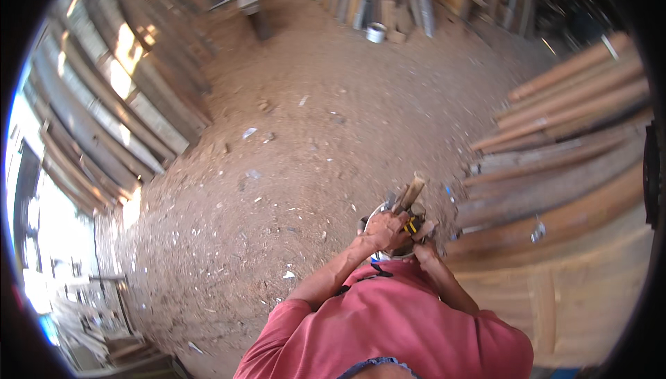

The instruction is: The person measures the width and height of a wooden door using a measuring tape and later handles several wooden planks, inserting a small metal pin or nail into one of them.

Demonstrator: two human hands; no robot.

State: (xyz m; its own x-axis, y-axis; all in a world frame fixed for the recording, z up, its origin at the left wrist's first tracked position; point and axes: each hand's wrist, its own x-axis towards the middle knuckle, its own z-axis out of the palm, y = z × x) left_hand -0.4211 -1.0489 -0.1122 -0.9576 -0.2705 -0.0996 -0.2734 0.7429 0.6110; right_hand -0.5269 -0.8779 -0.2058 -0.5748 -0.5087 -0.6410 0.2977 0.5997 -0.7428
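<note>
Wooden and pale, the handle point(411, 194) of a tool sticks up out of a small round metal container point(377, 216) that both hands are busy at, in the lower middle of the head view. Its long axis runs from lower left to upper right, the free end tilted away from the person toward the stacked planks point(569, 171) on the right. What kind of tool head it carries is hidden inside the hands.

The left hand point(386, 230) lies over the near rim of the container, fingers curled together and closed around it or around what sits in it (the blur makes it hard to say which). The right hand point(424, 243) comes up from below and to the right, just beside the left hand and touching the same cluster; whether its fingers are closed or apart I cannot tell. Between the two hands shows a small yellow-and-black object point(412, 225), too small to identify.

Both forearms rise out of a pink shirt point(395, 323) at the lower edge. Around the hands spreads a reddish dirt floor point(298, 143) littered with chips and scraps, with weathered boards point(104, 122) leaning along the left and a small metal can point(375, 32) far off near the timber at the top.
</note>
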